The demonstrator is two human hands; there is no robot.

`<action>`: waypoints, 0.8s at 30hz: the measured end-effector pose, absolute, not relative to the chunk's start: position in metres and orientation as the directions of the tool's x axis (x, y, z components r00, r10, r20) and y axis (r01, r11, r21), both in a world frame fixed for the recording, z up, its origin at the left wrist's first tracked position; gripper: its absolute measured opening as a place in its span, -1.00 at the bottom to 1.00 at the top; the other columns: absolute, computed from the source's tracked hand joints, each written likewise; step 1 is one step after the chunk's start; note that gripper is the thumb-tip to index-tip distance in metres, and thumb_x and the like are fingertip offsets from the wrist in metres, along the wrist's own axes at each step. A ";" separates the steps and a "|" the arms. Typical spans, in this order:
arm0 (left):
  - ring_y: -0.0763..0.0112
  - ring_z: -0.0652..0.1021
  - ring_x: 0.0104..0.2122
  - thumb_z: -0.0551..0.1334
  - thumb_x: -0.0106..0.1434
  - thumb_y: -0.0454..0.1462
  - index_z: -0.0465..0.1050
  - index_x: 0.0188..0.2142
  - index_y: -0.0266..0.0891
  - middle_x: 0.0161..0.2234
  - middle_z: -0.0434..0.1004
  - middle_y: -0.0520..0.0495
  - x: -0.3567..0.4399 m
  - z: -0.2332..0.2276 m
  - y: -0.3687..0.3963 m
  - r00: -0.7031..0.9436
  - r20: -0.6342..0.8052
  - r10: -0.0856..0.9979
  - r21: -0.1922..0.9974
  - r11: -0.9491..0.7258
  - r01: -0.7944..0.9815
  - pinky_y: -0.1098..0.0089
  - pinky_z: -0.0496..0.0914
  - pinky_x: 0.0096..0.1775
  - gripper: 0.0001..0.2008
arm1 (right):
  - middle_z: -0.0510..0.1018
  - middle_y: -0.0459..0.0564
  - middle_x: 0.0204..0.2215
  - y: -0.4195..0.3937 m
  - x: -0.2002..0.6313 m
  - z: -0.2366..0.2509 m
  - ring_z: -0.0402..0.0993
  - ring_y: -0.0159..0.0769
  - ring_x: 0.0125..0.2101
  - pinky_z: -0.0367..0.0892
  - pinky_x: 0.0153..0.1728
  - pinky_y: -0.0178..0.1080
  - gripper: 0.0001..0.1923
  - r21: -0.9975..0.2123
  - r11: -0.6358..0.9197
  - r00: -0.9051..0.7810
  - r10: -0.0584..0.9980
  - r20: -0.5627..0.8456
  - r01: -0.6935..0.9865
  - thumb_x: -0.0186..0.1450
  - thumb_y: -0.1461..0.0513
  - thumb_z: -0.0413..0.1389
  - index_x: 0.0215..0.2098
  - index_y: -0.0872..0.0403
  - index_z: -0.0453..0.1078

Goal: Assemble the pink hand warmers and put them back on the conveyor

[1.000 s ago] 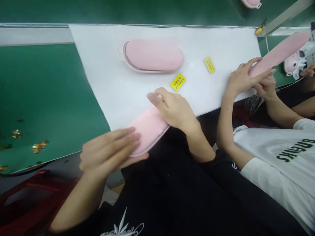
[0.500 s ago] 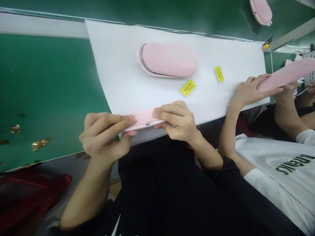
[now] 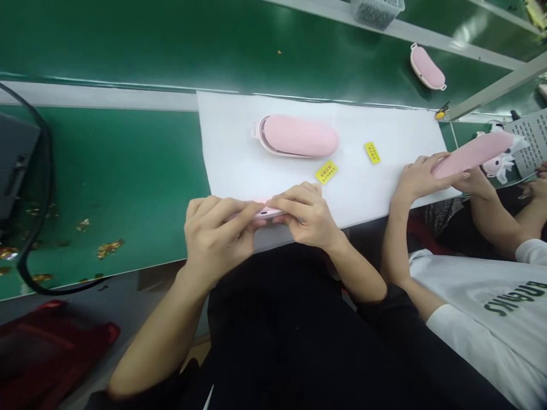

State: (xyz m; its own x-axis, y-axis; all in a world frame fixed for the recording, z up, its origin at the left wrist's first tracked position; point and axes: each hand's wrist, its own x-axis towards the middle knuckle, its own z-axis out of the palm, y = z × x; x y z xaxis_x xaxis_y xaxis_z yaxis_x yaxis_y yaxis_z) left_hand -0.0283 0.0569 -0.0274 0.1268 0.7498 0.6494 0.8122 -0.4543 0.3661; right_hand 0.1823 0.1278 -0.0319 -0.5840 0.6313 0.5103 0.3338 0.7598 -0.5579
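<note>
Between my two hands is a pink oval device shell point(image 3: 269, 213) with a pale rim and a small dark port slot facing me. My left hand point(image 3: 217, 230) pinches its left part, fingers over the top and thumb below. On the right part, my right hand point(image 3: 305, 213) grips in the same way. My fingers hide most of the shell. Just beyond, a second pink oval shell point(image 3: 299, 135) lies on the white sheet point(image 3: 231, 176), its cover slightly apart from the rim and a loop at its left end. Two yellow cards point(image 3: 327, 172) point(image 3: 372, 152) lie near it.
At right, a co-worker's hands point(image 3: 421, 176) hold a pink shell point(image 3: 472, 154). Another shell point(image 3: 427, 68) sits on the green shelf, near a clear bin point(image 3: 376, 11). A black cable point(image 3: 49, 171) and gold scraps point(image 3: 110, 249) are at left; a red stool point(image 3: 55, 347) stands below.
The camera view has shifted, showing more of the left and back. My hands have come closer together on the shell, covering more of it.
</note>
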 end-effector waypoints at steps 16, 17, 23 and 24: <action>0.29 0.64 -0.16 0.35 0.46 -0.38 0.56 -0.04 -0.21 -0.11 0.70 -0.08 -0.033 -0.021 0.052 0.219 0.635 0.741 0.364 -0.537 0.762 0.29 0.38 -0.11 -0.88 | 0.65 0.07 0.21 0.115 0.188 -0.013 0.57 -0.12 0.16 0.42 0.16 0.00 -0.64 -0.446 0.769 -0.712 0.617 0.334 0.457 0.52 0.20 0.21 0.25 0.03 0.51; 0.33 0.63 -0.19 0.32 0.47 -0.39 0.58 -0.07 -0.19 -0.15 0.70 -0.06 -0.030 -0.019 0.051 0.194 0.644 0.740 0.380 -0.529 0.759 0.30 0.37 -0.12 -0.89 | 0.69 0.06 0.15 0.115 0.185 -0.008 0.61 -0.14 0.12 0.46 0.13 -0.03 -0.67 -0.442 0.771 -0.713 0.616 0.335 0.458 0.52 0.25 0.17 0.23 0.03 0.53; 0.39 0.60 -0.15 0.31 0.49 -0.30 0.59 0.02 -0.07 -0.15 0.66 -0.04 -0.010 -0.021 0.051 0.028 0.738 0.675 0.361 -0.429 0.828 0.33 0.36 0.04 -0.84 | 0.78 0.00 -0.10 0.141 0.189 0.011 0.72 -0.22 -0.10 0.60 -0.09 -0.16 -0.64 -0.361 0.873 -0.701 0.481 0.526 0.328 0.46 0.41 0.12 0.08 -0.03 0.61; 0.32 0.60 -0.03 0.36 0.47 -0.24 0.54 0.12 -0.04 -0.05 0.64 -0.09 -0.009 -0.024 0.056 -0.010 0.755 0.656 0.325 -0.360 0.875 0.28 0.35 0.12 -0.75 | 0.78 -0.02 -0.07 0.160 0.192 0.008 0.72 -0.19 -0.09 0.61 -0.08 -0.14 -0.68 -0.335 0.882 -0.683 0.470 0.559 0.333 0.46 0.36 0.17 0.07 -0.08 0.62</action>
State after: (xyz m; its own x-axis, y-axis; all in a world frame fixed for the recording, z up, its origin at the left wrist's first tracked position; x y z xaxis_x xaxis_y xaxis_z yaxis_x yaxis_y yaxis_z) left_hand -0.0089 0.0555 -0.0240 -0.0099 0.6559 0.7548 0.8746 -0.3602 0.3245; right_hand 0.1920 0.1600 0.0080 -0.6833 0.4699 0.5589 0.3327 0.8817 -0.3346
